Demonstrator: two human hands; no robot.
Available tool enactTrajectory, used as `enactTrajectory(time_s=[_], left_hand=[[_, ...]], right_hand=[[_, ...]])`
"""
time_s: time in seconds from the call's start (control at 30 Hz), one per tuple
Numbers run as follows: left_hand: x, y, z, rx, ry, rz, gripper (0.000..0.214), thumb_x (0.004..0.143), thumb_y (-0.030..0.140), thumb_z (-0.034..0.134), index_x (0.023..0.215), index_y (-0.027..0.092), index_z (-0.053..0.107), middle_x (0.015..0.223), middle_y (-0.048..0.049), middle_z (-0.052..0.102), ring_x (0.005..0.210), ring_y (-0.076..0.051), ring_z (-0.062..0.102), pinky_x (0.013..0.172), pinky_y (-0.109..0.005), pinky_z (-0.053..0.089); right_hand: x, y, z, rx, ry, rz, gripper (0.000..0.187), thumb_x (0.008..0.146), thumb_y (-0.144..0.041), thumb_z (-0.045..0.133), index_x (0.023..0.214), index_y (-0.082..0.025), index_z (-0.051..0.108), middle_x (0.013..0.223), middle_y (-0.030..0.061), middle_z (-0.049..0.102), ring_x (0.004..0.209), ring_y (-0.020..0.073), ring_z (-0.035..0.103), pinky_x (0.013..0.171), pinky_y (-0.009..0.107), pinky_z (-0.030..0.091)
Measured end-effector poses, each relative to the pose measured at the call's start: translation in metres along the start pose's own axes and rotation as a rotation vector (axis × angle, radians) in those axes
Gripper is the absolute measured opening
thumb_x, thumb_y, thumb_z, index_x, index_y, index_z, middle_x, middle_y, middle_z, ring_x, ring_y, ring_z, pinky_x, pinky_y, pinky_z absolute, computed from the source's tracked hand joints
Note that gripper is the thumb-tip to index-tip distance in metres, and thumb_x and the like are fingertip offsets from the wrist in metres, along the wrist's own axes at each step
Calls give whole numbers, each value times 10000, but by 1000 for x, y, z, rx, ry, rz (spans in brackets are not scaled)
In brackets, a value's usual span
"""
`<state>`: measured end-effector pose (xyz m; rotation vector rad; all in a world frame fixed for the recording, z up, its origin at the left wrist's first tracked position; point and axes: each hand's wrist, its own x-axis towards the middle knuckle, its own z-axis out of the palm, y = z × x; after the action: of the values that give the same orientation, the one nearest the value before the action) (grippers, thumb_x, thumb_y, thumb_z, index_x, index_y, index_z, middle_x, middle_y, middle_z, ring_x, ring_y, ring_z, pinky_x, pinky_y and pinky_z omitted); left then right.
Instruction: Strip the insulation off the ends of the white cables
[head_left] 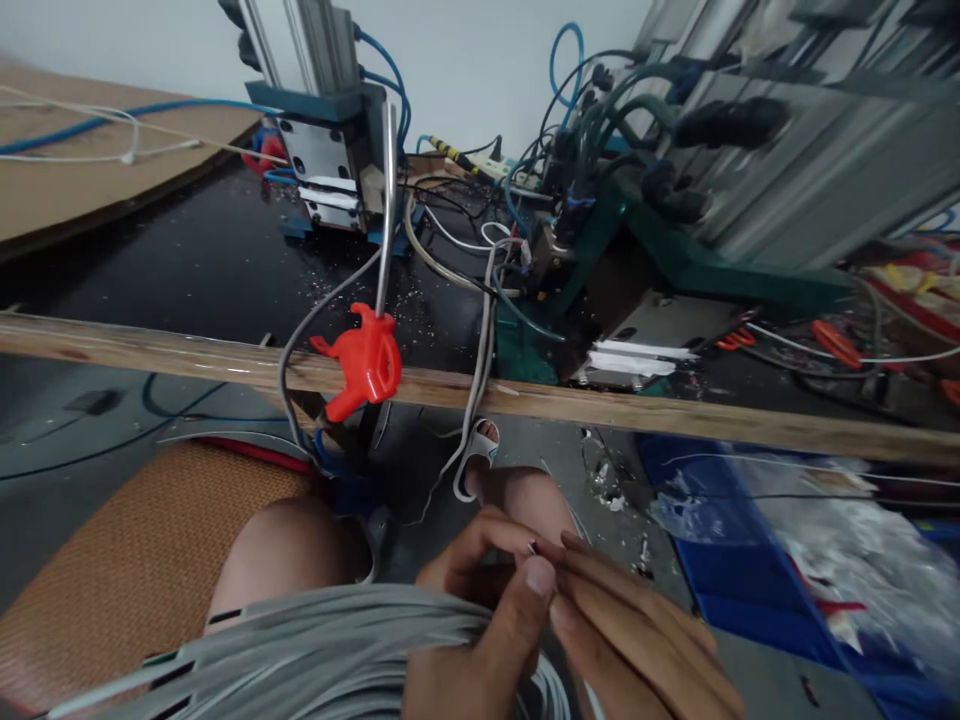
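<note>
A thick bundle of thin grey cables lies across my lap, with dark ends toward the lower left. Over its right part my two hands meet. My left hand is closed, thumb pressed toward the curled index finger. From the right, the fingers of my right hand come together against the left fingertips, also closed. A tiny dark, shiny tip shows between the fingers. The rest of what they pinch is hidden, so I cannot make out its kind.
A wooden-edged black bench stands ahead, carrying a left press and a larger right press. A red plastic piece on a metal rod juts over its edge. Below right is a blue bin with clear plastic bags; a woven seat is left.
</note>
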<state>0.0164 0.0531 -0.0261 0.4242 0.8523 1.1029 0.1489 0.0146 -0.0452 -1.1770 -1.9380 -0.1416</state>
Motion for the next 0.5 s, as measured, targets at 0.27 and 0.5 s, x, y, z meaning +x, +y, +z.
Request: enactTrajectory(time_s=[0.27, 0.5], left_hand=[[7, -2, -10, -165, -120, -62, 236, 835, 404, 865, 859, 191, 764, 646, 47, 569, 433, -11, 302, 454, -181, 190], [11, -11, -11, -149, -234, 2, 184, 917, 356, 786, 882, 177, 762, 679, 48, 577, 420, -13, 286, 429, -178, 246]], right_hand=[[-37, 144, -76, -428, 13, 44, 210, 979, -243, 684, 1126, -327, 808, 903, 44, 822, 667, 206, 785, 534, 261, 578], [-23, 105, -91, -360, -244, 125, 265, 1054, -414, 568, 1065, -243, 770, 897, 52, 808, 666, 202, 789, 513, 243, 579]])
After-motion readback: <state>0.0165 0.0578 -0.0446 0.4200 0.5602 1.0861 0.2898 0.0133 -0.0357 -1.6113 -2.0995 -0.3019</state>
